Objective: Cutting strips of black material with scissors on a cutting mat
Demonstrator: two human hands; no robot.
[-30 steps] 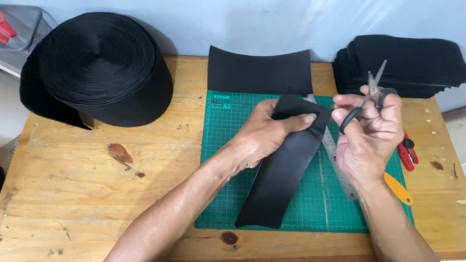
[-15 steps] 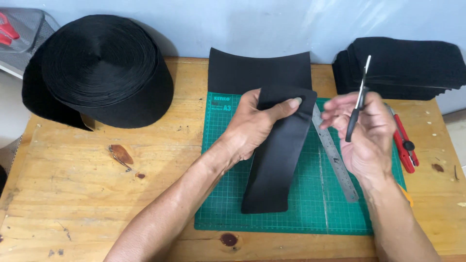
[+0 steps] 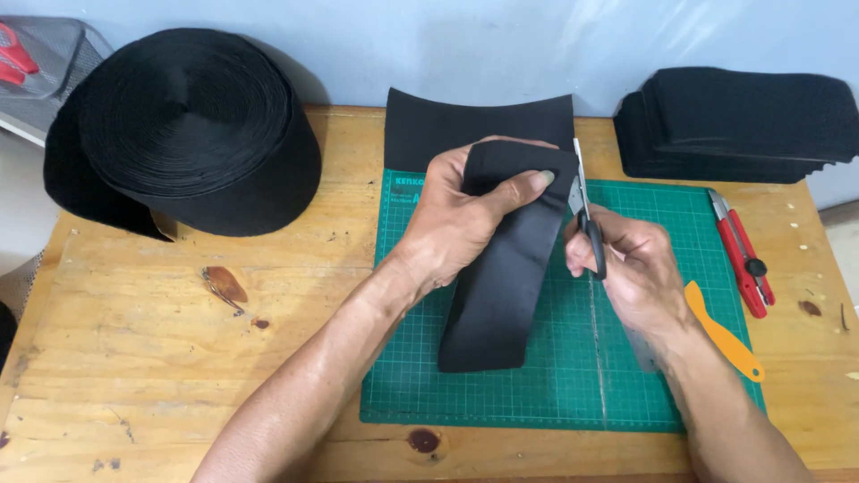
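My left hand [image 3: 465, 215] grips the top end of a wide black fabric strip [image 3: 501, 286], thumb across its front; the strip hangs down over the green cutting mat [image 3: 662, 376]. My right hand [image 3: 626, 264] holds black-handled scissors [image 3: 583, 201] upright, blades pointing up right beside the strip's upper right edge. Whether the blades touch the fabric is unclear.
A big roll of black webbing [image 3: 183, 125] sits at the back left of the wooden table [image 3: 179, 358]. A curved black piece [image 3: 479, 125] lies behind the mat, a stack of cut black pieces [image 3: 743, 125] at back right. A red utility knife [image 3: 741, 250], an orange tool [image 3: 725, 335] and a metal ruler [image 3: 640, 344] lie right.
My right hand has brought the scissors left, up against the strip's top right edge. My left hand has turned the strip more upright and closer to the scissors.
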